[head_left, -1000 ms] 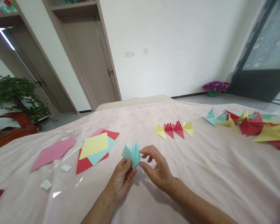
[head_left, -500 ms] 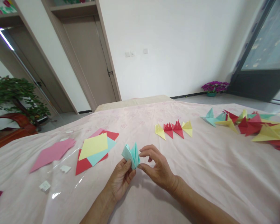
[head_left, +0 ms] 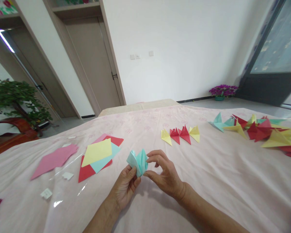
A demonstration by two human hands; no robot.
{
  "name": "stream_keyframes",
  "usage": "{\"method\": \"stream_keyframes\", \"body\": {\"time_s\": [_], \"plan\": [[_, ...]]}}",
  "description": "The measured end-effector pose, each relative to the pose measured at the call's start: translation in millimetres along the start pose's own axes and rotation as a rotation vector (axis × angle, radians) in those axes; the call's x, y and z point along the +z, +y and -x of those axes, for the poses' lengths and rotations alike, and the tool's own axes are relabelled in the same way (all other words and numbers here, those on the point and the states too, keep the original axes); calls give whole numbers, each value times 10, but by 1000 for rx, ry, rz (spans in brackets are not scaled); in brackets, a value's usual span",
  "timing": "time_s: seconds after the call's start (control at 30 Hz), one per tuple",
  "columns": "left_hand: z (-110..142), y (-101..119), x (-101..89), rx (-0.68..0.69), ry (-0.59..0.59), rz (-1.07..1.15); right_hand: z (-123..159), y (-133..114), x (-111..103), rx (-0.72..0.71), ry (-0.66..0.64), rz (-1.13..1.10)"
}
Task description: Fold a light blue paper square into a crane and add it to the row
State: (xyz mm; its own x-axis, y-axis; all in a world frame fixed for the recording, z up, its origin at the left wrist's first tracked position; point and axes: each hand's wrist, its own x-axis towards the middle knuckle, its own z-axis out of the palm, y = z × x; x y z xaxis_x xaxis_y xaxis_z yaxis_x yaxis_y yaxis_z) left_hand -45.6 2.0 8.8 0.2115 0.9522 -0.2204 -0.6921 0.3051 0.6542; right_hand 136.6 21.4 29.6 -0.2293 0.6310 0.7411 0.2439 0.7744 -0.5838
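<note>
A turquoise origami crane, partly folded open, stands upright above the tablecloth in front of me. My left hand pinches its lower edge between thumb and fingers. On the other side, the curved fingers and thumb of my right hand grip the crane's right-hand flap, which is drawn outward. Folds inside the paper show as a darker turquoise hollow. Beyond my hands, a short row holds folded yellow cranes and red cranes.
On the left lie a yellow paper sheet over turquoise and red ones, a pink sheet stack, clear plastic film and a white scrap. A heap of folded cranes is at far right. The pink tablecloth has wrinkles.
My right fingers have shifted slightly right, and the crane's right flap has spread wider with them. My left hand stays in place.
</note>
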Motion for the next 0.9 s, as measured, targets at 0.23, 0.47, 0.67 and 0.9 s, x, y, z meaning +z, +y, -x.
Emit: {"method": "stream_keyframes", "body": {"time_s": [0.23,0.47,0.67,0.9], "plan": [[-13,16,-10,14,-6,-17,-31,-26,-89,-56,-25,137],[-9,4,-25,6,-15,-53,-100,-58,-149,-157,-172,168],[-6,-5,-49,-3,2,-2,-98,-76,-100,-13,-226,49],[-29,-6,-71,-39,81,133,-39,-13,10,262,-142,-19]]}}
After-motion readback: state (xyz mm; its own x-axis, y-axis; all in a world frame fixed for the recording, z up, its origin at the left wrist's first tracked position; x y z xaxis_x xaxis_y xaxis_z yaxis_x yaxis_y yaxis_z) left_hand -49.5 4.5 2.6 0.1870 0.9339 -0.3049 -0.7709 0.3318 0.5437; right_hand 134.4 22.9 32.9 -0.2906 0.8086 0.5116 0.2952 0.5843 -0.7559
